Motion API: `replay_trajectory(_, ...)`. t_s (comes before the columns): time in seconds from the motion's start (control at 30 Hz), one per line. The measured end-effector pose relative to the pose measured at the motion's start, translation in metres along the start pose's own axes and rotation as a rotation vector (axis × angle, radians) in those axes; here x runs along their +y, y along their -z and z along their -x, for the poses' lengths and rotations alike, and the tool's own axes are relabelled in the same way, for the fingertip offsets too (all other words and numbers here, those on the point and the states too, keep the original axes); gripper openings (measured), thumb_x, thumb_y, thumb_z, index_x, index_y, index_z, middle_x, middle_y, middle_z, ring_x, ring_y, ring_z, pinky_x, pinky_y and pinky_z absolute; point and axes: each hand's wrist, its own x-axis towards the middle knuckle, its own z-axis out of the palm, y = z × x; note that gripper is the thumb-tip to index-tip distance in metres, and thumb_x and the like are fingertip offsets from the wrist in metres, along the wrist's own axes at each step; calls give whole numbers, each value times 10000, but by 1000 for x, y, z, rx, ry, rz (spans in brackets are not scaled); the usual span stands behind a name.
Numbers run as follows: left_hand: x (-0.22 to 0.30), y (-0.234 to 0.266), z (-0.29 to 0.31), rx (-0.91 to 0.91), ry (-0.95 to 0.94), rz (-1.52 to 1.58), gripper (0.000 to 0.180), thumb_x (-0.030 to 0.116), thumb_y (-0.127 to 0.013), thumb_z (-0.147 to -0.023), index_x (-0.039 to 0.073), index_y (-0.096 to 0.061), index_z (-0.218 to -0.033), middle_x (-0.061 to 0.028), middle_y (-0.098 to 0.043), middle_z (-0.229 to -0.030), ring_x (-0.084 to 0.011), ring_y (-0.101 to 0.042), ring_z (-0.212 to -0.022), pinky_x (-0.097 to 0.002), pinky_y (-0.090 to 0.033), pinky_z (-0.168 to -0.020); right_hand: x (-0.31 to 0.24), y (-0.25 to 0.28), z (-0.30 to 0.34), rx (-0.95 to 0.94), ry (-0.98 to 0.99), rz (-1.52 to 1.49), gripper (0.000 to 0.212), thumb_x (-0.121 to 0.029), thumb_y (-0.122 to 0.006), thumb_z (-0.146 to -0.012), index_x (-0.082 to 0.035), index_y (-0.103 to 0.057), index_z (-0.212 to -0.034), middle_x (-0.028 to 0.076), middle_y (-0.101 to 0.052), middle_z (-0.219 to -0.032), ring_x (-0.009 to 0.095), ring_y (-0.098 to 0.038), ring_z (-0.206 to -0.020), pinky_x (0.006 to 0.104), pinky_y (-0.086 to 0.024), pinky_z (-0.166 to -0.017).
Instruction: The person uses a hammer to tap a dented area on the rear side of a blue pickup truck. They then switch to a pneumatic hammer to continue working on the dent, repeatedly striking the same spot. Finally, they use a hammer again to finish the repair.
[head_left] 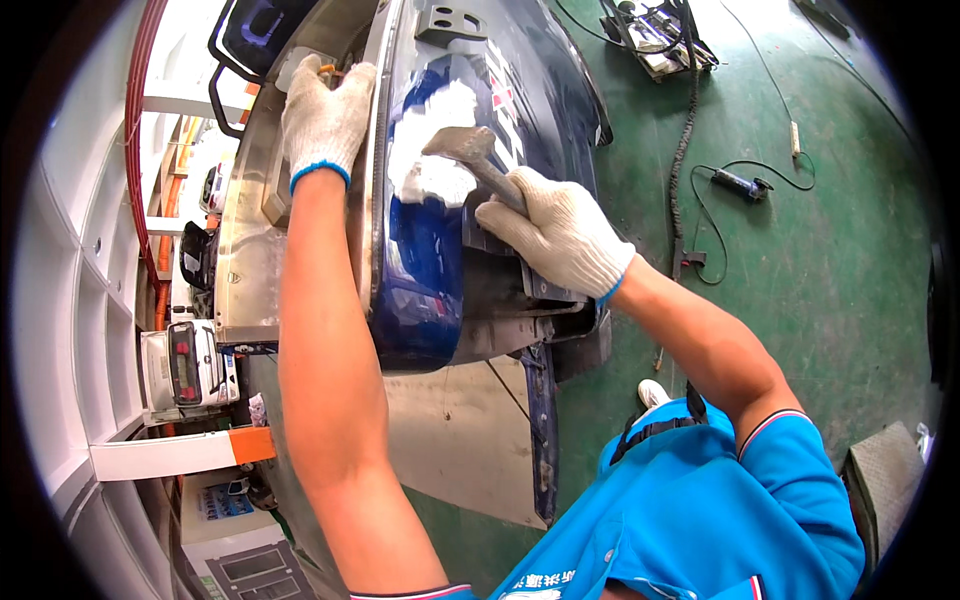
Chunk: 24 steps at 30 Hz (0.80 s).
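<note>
A dark blue vehicle body panel (418, 275) curves down in front of me, with an irregular bright white patch (436, 182) on it. My right hand (565, 230), in a knitted off-white glove, is wrapped round the handle of a hammer (462, 144). The hammer's worn metal head lies over the white patch; whether it touches the surface I cannot tell. My left hand (325, 115), gloved the same way, reaches behind the panel's edge with curled fingers. Something small and orange-yellow (327, 69) shows at its fingertips; the rest of it is hidden.
A green floor (830, 290) extends to the right. On it lie a corded power tool (742, 185), a thick dark hose (684, 150) and a tray of tools (665, 50). Pale metal framing (250, 270) borders the panel on the left. A beige sheet (455, 430) lies below.
</note>
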Motion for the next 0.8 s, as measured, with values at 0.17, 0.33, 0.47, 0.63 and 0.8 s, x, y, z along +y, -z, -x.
replay_trajectory(0.17,-3,-2,1,19,-21,-15,858,523,-719,-867,-22,-482,-1487,-246,-588,-1424,-334,-589,-1317,-391,-436,-1126,8,1,4,-35,9,-47,269,-274,-673,-992,-17,-606,-1031,178,-630,-751,281,-646,-663,396,-517,-659)
replay_trajectory(0.33,-6,-4,4,34,47,60,833,520,-715,-858,-13,-508,-1465,-246,-560,-1460,-359,-541,-1368,-402,-407,-1155,21,8,3,90,-86,-181,203,-216,-677,-988,-18,-635,-1005,50,-601,-755,100,-544,-732,316,-493,-703)
replay_trajectory(0.47,-3,-4,3,24,31,81,844,513,-719,-862,-24,-494,-1473,-251,-535,-1486,-365,-518,-1389,-403,-399,-1161,25,11,-6,150,-7,-193,308,-336,-684,-973,-39,-605,-982,183,-588,-695,317,-614,-627,413,-493,-637)
replay_trajectory(0.63,2,-1,7,-18,43,51,830,470,-719,-906,-34,-443,-1506,-261,-534,-1469,-356,-523,-1381,-398,-410,-1159,28,2,-16,84,70,-69,307,-325,-667,-981,-26,-602,-997,229,-628,-723,432,-663,-713,468,-502,-636)
replay_trajectory(0.8,0,-2,8,-29,35,69,844,457,-738,-910,-58,-432,-1505,-263,-524,-1472,-336,-514,-1384,-393,-407,-1156,30,1,-17,130,108,-157,326,-343,-654,-986,-23,-591,-995,241,-629,-723,442,-660,-711,486,-501,-624)
